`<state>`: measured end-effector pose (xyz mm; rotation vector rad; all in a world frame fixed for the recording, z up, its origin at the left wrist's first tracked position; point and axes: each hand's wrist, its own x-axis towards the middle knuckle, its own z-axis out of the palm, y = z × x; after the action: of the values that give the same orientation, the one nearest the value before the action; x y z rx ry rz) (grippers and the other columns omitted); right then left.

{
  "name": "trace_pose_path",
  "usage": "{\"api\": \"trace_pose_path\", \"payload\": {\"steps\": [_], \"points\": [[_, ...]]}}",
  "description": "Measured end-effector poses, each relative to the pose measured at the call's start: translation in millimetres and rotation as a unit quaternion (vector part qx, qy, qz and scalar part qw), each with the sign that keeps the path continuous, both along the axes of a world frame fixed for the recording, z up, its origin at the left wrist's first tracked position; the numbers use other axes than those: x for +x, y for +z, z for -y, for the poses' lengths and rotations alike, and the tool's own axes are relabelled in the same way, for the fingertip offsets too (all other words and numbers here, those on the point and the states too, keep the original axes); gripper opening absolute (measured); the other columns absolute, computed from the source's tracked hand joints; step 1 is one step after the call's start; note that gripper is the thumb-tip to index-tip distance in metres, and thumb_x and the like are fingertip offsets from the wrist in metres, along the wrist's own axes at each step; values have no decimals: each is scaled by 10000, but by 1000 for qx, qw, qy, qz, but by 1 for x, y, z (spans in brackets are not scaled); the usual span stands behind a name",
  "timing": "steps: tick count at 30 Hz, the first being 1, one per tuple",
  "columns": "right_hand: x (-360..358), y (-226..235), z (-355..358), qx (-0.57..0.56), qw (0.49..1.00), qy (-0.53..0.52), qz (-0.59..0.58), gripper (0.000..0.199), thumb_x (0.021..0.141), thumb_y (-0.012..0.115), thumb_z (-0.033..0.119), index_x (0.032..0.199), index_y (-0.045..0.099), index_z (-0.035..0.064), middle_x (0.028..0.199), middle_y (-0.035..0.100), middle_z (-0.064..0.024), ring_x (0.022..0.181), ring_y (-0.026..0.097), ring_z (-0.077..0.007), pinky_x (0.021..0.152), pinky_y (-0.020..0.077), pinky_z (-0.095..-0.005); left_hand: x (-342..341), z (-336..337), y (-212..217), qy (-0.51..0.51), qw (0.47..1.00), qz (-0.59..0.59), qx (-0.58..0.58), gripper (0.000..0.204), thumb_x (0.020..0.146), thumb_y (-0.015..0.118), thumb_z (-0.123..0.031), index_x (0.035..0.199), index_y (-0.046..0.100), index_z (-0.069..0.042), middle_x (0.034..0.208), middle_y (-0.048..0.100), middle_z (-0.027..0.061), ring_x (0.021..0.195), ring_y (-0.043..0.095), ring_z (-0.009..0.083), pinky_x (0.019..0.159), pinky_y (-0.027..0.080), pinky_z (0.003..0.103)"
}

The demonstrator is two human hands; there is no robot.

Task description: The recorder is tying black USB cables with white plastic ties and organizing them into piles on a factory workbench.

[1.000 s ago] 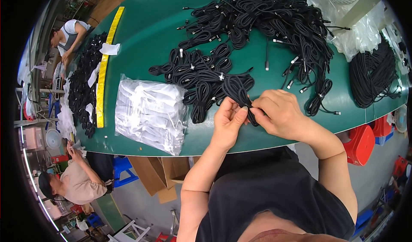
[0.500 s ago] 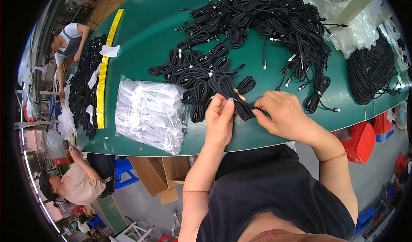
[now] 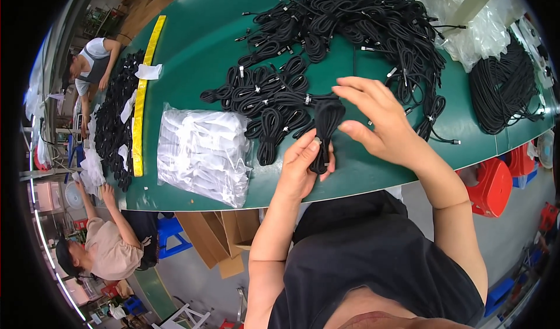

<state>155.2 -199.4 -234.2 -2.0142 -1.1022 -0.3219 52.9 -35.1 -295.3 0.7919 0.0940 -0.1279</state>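
Note:
A black cable (image 3: 328,117), coiled and cinched at its middle into a bundle, stands up out of my left hand (image 3: 300,166). The fingers and thumb of that hand are closed around its lower part. To the right of the bundle is my right hand (image 3: 385,124), its fingers spread and holding nothing. Just beyond and left of the held bundle lies a small group of similar coiled cables (image 3: 269,127), some with metal plugs showing. A larger heap of black cables (image 3: 373,28) covers the far side of the green table (image 3: 192,54).
Left of my hands lies a clear plastic bag (image 3: 201,154) of white packed pieces. A yellow strip (image 3: 140,110) separates off another dark heap (image 3: 111,119), where two people work. At the right sit a big cable coil (image 3: 503,89), crumpled plastic (image 3: 481,37) and red stools (image 3: 493,190).
My right hand has let go of the cable bundle, opened and lifted away up and right. The bundle in my left hand now stands more upright. At left, the nearer person's arms have shifted.

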Motion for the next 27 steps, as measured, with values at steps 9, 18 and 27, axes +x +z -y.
{"api": "trace_pose_path", "payload": {"steps": [9,18,27], "points": [[36,-38,4,-32,986,41,-155,257,837,587,155,1034,594,-9,979,611,-140,928,541,-270,805,436,-355,-4,-6,2,82,847,80,520,356,707,665,17,1057,627,-35,820,532,61,759,522,135,715,423,227],[8,-29,-2,-95,979,179,-7,268,716,582,13,979,618,47,1018,590,-54,1012,496,-238,825,412,-362,-11,-17,17,93,796,148,579,348,655,667,31,997,626,-21,832,544,79,744,544,167,664,444,249],[5,-9,-14,-183,972,95,111,479,657,714,253,1078,584,67,1117,569,-28,949,498,-219,810,371,-350,-7,-21,35,235,744,189,596,262,664,706,11,897,587,-7,909,540,80,786,522,140,690,422,231]]}}
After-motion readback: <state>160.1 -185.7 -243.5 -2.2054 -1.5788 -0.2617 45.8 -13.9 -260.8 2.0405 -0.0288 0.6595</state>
